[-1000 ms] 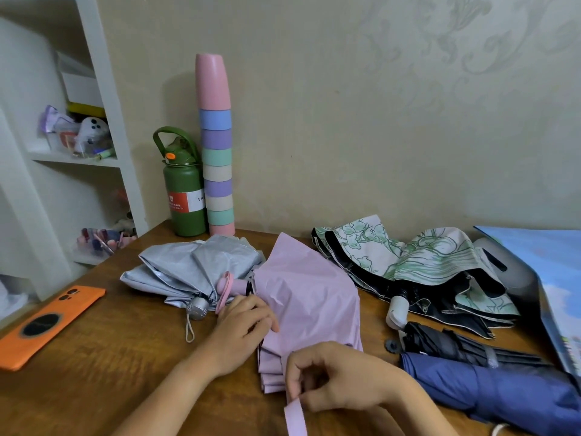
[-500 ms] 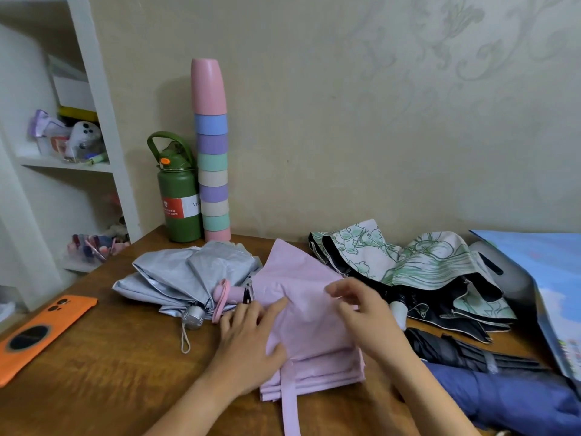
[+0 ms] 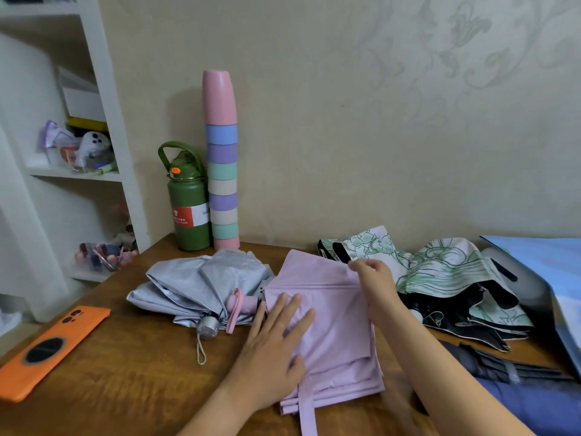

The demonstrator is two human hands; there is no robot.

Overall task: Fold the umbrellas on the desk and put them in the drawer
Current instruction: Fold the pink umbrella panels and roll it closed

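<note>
1. The wooden counter [image 3: 110, 372] meets a pale wall with a faint raised floral pattern; white shelves [image 3: 103, 127] stand at the left.
2. By the wall a green bottle [image 3: 187, 209] stands just beside a tall stack of pastel cups [image 3: 221, 171]. An orange phone [image 3: 47, 347] lies flat near the left edge.
3. The pink umbrella [image 3: 339, 325], smooth matte cloth in flat pleats, lies mid-counter, its strap trailing toward me. Touching its left side is a crumpled silver umbrella [image 3: 195, 284]; a green-and-white patterned umbrella [image 3: 446, 278] and a dark blue umbrella [image 3: 534, 404] lie to the right.
4. My left hand [image 3: 276, 344] lies flat, fingers spread, pressing the pink cloth.
5. My right hand [image 3: 374, 278] reaches across, fingers pinching the cloth's far edge.
</note>
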